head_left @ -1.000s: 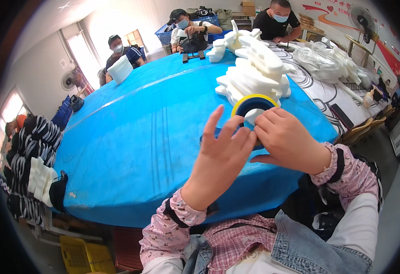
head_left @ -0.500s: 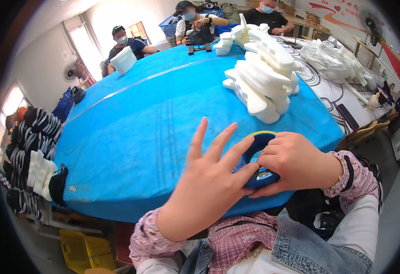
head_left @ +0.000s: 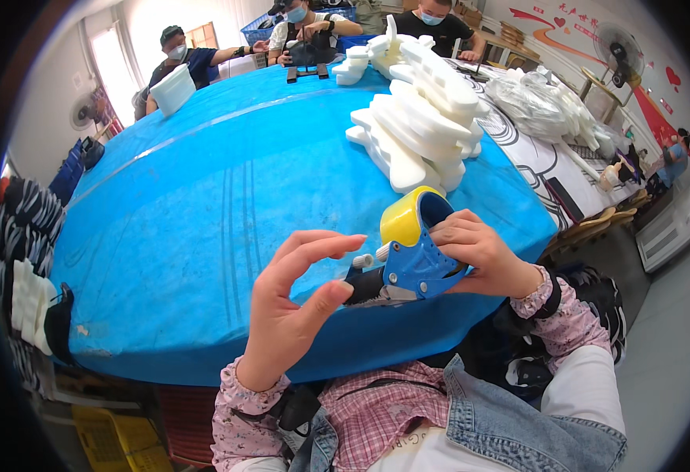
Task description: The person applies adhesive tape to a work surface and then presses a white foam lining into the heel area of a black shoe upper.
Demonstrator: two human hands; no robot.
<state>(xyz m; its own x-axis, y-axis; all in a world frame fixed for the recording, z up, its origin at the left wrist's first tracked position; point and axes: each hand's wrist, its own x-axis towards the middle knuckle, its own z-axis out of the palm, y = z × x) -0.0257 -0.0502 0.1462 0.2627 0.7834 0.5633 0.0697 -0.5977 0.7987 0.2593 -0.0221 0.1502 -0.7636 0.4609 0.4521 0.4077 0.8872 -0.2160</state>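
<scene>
A blue tape dispenser [head_left: 416, 267] with a black handle and a yellow wheel [head_left: 402, 221] is held above the near edge of the table. My right hand [head_left: 477, 250] grips its blue body from the right, fingers wrapped over the rim. On the other side my left hand [head_left: 296, 291] is open around the dispenser's black handle end [head_left: 363, 285]. Its thumb lies by the handle tip and the fingers reach over it, apart from one another. Whether the left thumb touches the handle is hard to tell.
A blue-covered table [head_left: 203, 228] stretches ahead. A pile of white foam pieces [head_left: 420, 126] stands beyond the dispenser. Clear plastic bags [head_left: 542, 106] and a dark phone [head_left: 564, 199] lie on the patterned table at right. Three people sit at the far side; a yellow crate [head_left: 117, 440] stands lower left.
The dispenser has turned and risen, so its yellow wheel and handle now show. My left hand has moved left, off the right hand and round to the handle. The view has shifted right.
</scene>
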